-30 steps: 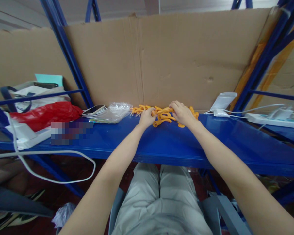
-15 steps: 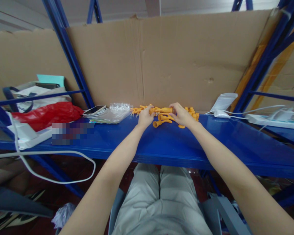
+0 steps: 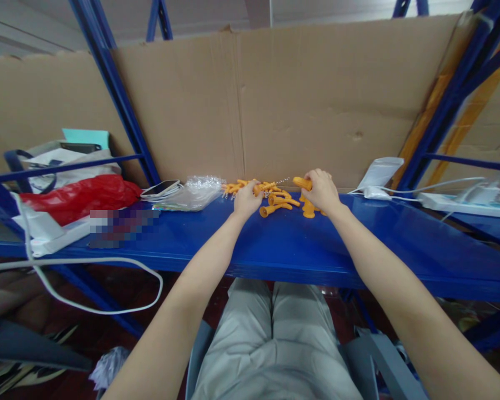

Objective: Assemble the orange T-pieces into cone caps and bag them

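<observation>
Apart over the bench [image 3: 291, 250], left hand [image 3: 245, 201] pinches an orange piece [image 3: 256, 190] and right hand [image 3: 323, 188] grips a second piece [image 3: 301, 182] to its right, a spring [image 3: 283, 181] lying sideways between, its free end nearer the right hand.

no readable text, no legible labels, numbers or signs

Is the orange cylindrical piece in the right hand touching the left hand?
No, a gap separates the orange cylindrical piece in the right hand from the left hand.
</observation>
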Demonstrator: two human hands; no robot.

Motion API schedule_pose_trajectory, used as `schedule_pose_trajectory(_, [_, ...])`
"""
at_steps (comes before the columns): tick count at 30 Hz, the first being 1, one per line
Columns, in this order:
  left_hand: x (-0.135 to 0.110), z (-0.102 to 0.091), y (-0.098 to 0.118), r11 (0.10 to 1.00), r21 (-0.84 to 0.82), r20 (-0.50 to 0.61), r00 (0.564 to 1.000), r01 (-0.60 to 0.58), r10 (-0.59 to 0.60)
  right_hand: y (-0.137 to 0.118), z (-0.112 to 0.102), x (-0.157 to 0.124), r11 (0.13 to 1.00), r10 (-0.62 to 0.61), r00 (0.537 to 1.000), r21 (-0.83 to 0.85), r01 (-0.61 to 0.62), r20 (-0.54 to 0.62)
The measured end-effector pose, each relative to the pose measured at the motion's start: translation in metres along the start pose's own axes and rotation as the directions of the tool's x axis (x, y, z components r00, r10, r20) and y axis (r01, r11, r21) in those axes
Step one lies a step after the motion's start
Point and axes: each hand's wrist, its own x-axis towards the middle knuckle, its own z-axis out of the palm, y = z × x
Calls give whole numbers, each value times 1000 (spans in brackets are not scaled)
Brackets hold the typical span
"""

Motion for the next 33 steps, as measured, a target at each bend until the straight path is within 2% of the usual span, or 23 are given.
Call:
schedule_pose_trajectory(5, [-1, -2, 2, 1000, 13, 6, 1000, 9, -9, 9, -1, 1, 997, 74, 997, 14, -74, -24])
schedule_pose_trajectory(11, [-1, -2, 2, 1000, 10, 4, 1000, 13, -13, 12, -15, 2, 991, 125, 989, 59, -120, -78])
schedule_pose_trajectory(15, [-2, -4, 4, 999, 23, 22, 999, 27, -28, 11, -25, 3, 969, 243, 970, 41, -242, -21])
schedule_pose_trajectory(19, [-3, -8, 9, 998, 45, 50, 998, 37, -40, 8, -33, 5, 916, 401, 916, 27, -401, 15])
schedule_pose_trajectory(22, [-4, -9, 10, 998, 46, 64, 997, 46, -49, 7, -36, 6, 881, 473, 879, 7, -474, 56])
schedule_pose_trajectory(26, [-4, -9, 11, 998, 43, 65, 997, 46, -49, 11, -36, 6, 861, 506, 855, -11, -508, 112])
schedule_pose_trajectory(33, [-3, -8, 9, 998, 42, 64, 997, 43, -46, 22, -35, 5, 864, 504, 837, -108, -492, 215])
